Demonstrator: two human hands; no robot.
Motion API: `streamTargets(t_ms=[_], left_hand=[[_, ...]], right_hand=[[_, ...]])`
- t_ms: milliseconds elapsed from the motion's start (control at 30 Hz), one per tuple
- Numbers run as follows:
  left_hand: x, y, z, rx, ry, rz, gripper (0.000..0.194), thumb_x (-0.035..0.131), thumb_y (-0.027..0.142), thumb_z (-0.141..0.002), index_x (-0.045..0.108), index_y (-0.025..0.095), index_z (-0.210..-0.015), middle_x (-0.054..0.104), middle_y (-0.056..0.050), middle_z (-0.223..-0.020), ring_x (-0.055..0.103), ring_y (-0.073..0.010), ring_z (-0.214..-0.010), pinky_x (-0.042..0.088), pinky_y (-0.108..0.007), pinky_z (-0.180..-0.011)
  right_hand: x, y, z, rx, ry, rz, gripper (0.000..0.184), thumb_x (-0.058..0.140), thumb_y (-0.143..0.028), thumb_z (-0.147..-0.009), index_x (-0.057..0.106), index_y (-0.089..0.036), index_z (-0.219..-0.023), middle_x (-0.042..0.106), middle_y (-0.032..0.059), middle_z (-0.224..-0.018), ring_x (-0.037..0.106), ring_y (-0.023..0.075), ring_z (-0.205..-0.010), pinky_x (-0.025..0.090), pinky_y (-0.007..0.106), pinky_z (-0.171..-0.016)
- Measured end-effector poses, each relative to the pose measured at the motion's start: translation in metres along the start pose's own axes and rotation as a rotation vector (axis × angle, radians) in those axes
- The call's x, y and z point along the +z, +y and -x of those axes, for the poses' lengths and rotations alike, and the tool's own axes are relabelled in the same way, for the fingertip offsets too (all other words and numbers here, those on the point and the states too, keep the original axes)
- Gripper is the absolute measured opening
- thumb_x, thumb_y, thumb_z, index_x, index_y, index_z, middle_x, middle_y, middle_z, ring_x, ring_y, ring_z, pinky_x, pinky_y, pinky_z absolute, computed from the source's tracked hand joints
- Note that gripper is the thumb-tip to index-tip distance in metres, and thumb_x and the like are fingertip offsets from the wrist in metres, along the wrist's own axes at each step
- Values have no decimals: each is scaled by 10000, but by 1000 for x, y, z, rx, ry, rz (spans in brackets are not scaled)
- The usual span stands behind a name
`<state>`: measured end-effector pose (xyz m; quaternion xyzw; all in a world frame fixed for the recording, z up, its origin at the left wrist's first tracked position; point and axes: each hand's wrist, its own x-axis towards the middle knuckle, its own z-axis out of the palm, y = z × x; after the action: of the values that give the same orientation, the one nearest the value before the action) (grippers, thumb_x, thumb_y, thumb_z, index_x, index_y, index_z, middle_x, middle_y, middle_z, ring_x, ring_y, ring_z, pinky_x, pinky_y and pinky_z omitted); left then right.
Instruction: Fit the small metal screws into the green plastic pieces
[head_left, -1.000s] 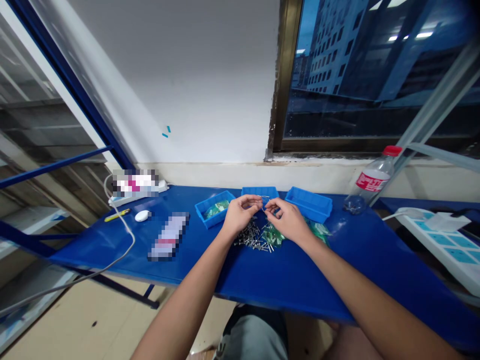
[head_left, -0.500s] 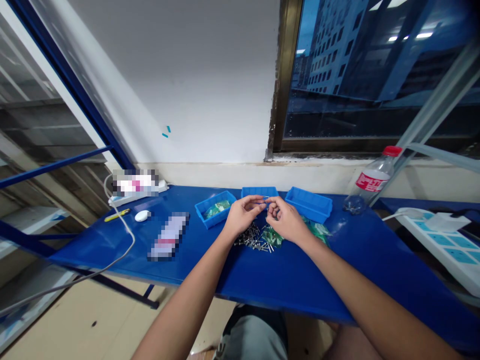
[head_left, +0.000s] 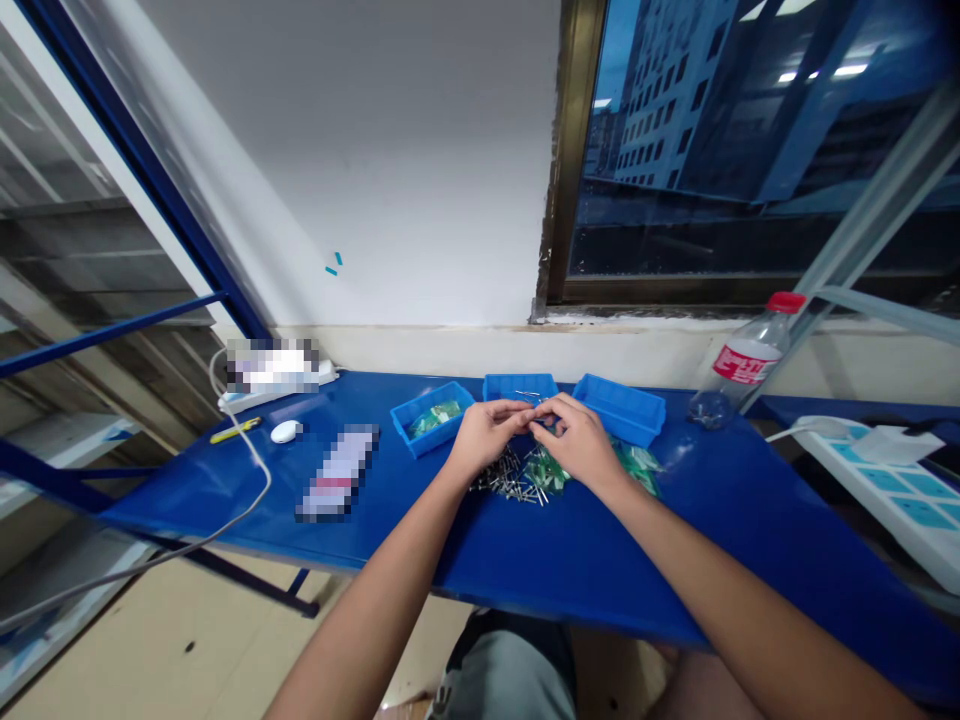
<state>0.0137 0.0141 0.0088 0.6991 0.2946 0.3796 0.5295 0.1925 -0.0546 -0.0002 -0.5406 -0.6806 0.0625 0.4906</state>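
Note:
My left hand [head_left: 487, 435] and my right hand [head_left: 574, 440] meet above the middle of the blue table [head_left: 600, 560], fingertips together. Between them is a thin metal pin [head_left: 531, 396], its ends poking out above the fingers and its middle hidden. Directly below my hands lies a loose heap of silver metal pins [head_left: 501, 478], with green pieces [head_left: 544, 470] beside it. More green pieces [head_left: 637, 465] lie under the right wrist's far side. Three blue plastic bins stand behind my hands: left [head_left: 431, 420] holding green pieces, middle [head_left: 519, 387], right [head_left: 619, 409].
Left on the table are a yellow utility knife [head_left: 235, 430], a white computer mouse [head_left: 285, 431], a blurred flat box [head_left: 337, 472] and a power strip [head_left: 274, 395] with its cable. A plastic bottle [head_left: 739, 365] stands at the back right, beyond it another power strip [head_left: 877, 480].
My hands have drawn closer, with the right hand's fingers now reaching over to meet the left's. The pin shows less between them. The bins and heaps have not moved.

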Motion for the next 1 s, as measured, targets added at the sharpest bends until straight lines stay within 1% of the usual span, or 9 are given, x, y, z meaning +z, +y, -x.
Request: streamTargets(t_ms=[133,333,500,600,667,700,833,900,1000], left_hand=[[-1,-11,-4,-57,1,114,378,800,366,-856,760,123,-1143,816,-130,-1061,793,-243,-927,642,-415,-932],[-1,-14,-4,11,72,40,253,737,215,-880,740,129,-1117,814,-132,-1063,796,-224,-938,644,-431,-952],[-1,-11,-3,76,72,-28,296,756,220,-872,728,125,-1151,808,-144,-1083,790,-240,-993,635,-423,-970],[0,-6,-1,111,64,-71,403,764,285,-891,697,138,-1261,784,-153,-1181,778,-248,-1040,635,-396,-955],[1,-3,1,118,64,-113,437,751,358,-915,688,154,-1296,783,-141,-1186,779,-245,-1019,639,-375,-920],[1,-1,2,109,58,-134,433,734,396,-929,695,160,-1291,796,-129,-1139,785,-239,-971,645,-361,-882],[3,5,5,12,-22,-150,456,664,511,-961,738,154,-1234,803,-78,-835,771,-216,-712,636,-314,-688],[3,6,5,-3,-62,-134,450,689,514,-940,763,146,-1188,811,-84,-864,776,-223,-729,639,-321,-705],[2,3,3,31,-56,-118,358,751,414,-899,778,139,-1127,819,-108,-1022,791,-238,-873,641,-342,-830]], right_hand=[[2,1,0,-2,-28,-7,114,668,-269,-929,760,-234,-986,702,41,-921,652,186,-755,530,316,-694],[1,4,0,-27,-38,27,140,606,-238,-952,746,-242,-961,727,46,-917,677,207,-794,542,344,-743],[4,6,0,-39,-44,68,130,601,-182,-883,695,-231,-957,713,34,-902,653,204,-796,522,339,-780],[6,5,1,7,-51,56,310,594,-157,-829,656,-218,-1126,674,8,-827,623,196,-739,508,323,-731],[6,3,1,25,-53,41,389,584,-151,-817,637,-216,-1196,651,-3,-798,596,188,-697,496,313,-695],[5,1,1,31,-44,30,369,579,-156,-821,644,-218,-1179,651,-2,-799,591,185,-687,491,309,-684],[0,-4,0,73,4,-28,126,601,-222,-868,675,-228,-969,694,12,-831,610,171,-675,486,299,-657],[-2,-5,-1,81,-2,-39,86,621,-220,-860,687,-232,-915,705,7,-838,611,165,-667,478,294,-645],[-2,-3,-2,54,-40,-57,107,635,-181,-838,709,-235,-893,716,11,-878,617,160,-688,480,292,-651]])
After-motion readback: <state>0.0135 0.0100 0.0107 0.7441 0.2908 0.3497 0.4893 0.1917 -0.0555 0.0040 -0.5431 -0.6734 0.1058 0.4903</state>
